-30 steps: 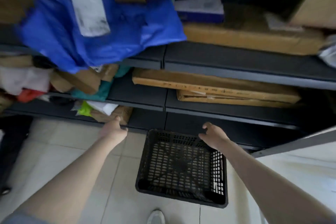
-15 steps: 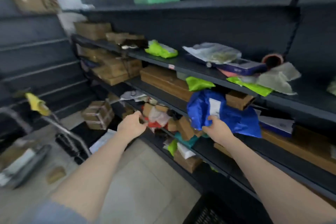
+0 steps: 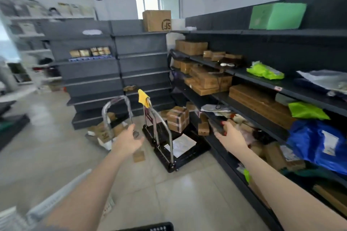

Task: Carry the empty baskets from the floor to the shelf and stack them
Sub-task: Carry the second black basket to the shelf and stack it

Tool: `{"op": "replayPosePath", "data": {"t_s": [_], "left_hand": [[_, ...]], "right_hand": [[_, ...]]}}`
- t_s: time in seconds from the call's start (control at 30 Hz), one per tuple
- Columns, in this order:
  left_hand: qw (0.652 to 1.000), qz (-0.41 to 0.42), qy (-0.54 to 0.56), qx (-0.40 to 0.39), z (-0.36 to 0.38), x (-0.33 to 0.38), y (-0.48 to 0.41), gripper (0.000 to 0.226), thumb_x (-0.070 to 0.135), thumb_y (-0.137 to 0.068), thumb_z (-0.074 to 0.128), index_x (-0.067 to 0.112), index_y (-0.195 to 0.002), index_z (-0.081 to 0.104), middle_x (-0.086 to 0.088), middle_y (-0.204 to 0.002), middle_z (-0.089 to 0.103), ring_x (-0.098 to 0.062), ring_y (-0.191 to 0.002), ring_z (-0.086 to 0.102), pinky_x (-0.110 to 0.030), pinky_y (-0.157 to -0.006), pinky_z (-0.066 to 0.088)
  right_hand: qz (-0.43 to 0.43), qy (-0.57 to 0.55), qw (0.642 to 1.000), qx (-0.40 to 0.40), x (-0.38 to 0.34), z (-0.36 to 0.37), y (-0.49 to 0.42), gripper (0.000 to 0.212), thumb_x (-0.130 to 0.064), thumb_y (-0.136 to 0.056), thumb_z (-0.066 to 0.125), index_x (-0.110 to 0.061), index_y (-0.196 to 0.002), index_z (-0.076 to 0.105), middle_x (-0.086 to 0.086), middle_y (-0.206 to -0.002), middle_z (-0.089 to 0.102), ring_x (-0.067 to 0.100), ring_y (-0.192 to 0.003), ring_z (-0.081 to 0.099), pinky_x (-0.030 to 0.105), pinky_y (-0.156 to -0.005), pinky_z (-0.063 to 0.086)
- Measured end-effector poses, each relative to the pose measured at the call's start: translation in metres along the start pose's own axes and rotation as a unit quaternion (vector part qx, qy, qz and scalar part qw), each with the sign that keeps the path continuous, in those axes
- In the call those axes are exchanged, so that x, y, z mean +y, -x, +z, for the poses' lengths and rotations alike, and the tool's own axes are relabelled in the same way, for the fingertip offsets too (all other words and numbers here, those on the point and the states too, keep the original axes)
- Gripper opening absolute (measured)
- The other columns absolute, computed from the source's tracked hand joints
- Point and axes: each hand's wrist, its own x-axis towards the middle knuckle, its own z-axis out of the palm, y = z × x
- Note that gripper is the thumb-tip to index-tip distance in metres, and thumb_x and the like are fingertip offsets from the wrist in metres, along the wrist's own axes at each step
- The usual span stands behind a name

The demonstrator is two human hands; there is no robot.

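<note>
The person stands in the aisle with both arms stretched forward and nothing in either hand. The left hand [image 3: 129,139] is open with the fingers loosely curled, hanging in the air in front of a folding cart [image 3: 170,143] parked on the floor [image 3: 47,148]. The right hand [image 3: 231,137] is open too, palm turned inward, just beside the lower tier of the dark shelf [image 3: 249,78] that runs along the right. Only 1 basket [image 3: 154,227] shows, and only as a strip of its black slotted rim at the bottom edge of the view, low between the arms and near the person's feet. By the look of it, no carry is under way: this is the step of looking for where to stack. The next move calls for bending down and taking the basket by 2 opposite rims. The visible rim runs left to right; its long axis and opening cannot be told.
</note>
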Motion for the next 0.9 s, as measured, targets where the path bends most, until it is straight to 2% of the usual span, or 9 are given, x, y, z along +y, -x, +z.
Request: {"op": "replayPosePath", "data": {"t_s": [0.1,0.2,0.37,0.53,0.63,0.73,0.9], "left_hand": [[0.999,-0.028,0.010,0.014,-0.036,-0.078,0.000,0.071,0.048,-0.087,0.057,0.032,-0.149,0.026,-0.007,-0.138,0.055,-0.031,-0.120,0.056,-0.041,-0.098,0.049],[0.999,-0.053,0.009,0.004,-0.057,-0.148,-0.002,0.070,0.048,-0.086,0.056,0.035,-0.148,0.026,-0.006,-0.137,0.057,-0.031,-0.119,0.057,-0.041,-0.095,0.050],[0.995,-0.093,-0.004,-0.037,-0.055,-0.210,-0.012,0.076,0.047,-0.088,0.055,0.030,-0.152,0.018,-0.011,-0.145,0.049,-0.033,-0.129,0.049,-0.043,-0.104,0.042],[0.994,-0.078,-0.057,-0.057,-0.025,-0.242,-0.023,0.075,0.051,-0.090,0.048,0.029,-0.153,0.013,-0.010,-0.154,0.035,-0.032,-0.135,0.041,-0.044,-0.107,0.040],[0.988,-0.079,-0.098,-0.086,-0.001,-0.254,-0.028,0.075,0.052,-0.090,0.044,0.031,-0.153,0.010,-0.005,-0.153,0.035,-0.030,-0.136,0.039,-0.044,-0.104,0.043],[0.981,-0.095,-0.128,-0.106,0.026,-0.271,-0.033,0.075,0.052,-0.091,0.042,0.031,-0.153,0.007,-0.005,-0.155,0.032,-0.029,-0.139,0.036,-0.045,-0.108,0.037],[0.968,-0.128,-0.153,-0.153,0.086,-0.308,-0.027,0.076,0.050,-0.091,0.044,0.029,-0.154,0.006,-0.007,-0.155,0.032,-0.029,-0.139,0.035,-0.047,-0.112,0.032]], "right_hand": [[-0.024,-0.004,1.000,-0.010,-0.055,0.054,0.025,0.066,-0.038,-0.089,0.058,-0.015,-0.144,0.031,0.015,-0.135,0.052,0.032,-0.121,0.053,0.039,-0.096,0.045],[-0.033,0.011,0.999,-0.037,-0.095,0.108,0.053,0.065,-0.039,-0.090,0.056,-0.018,-0.146,0.029,0.013,-0.138,0.048,0.031,-0.121,0.051,0.040,-0.095,0.046],[-0.025,0.078,0.994,-0.072,-0.106,0.163,0.080,0.064,-0.041,-0.089,0.055,-0.019,-0.144,0.031,0.010,-0.138,0.048,0.030,-0.120,0.050,0.041,-0.095,0.047],[-0.041,0.176,0.979,-0.098,-0.103,0.206,0.077,0.069,-0.040,-0.090,0.052,-0.023,-0.149,0.021,0.007,-0.151,0.034,0.028,-0.136,0.034,0.044,-0.109,0.030],[-0.060,0.197,0.972,-0.112,-0.097,0.237,0.067,0.068,-0.042,-0.091,0.049,-0.023,-0.149,0.020,0.005,-0.151,0.036,0.026,-0.136,0.035,0.041,-0.109,0.030],[-0.085,0.223,0.963,-0.126,-0.083,0.276,0.056,0.065,-0.043,-0.091,0.047,-0.019,-0.147,0.024,0.005,-0.144,0.044,0.026,-0.131,0.040,0.039,-0.105,0.032],[-0.063,0.244,0.942,-0.223,-0.048,0.340,0.055,0.068,-0.042,-0.094,0.043,-0.021,-0.151,0.014,0.007,-0.155,0.026,0.026,-0.141,0.027,0.039,-0.113,0.024]]}}
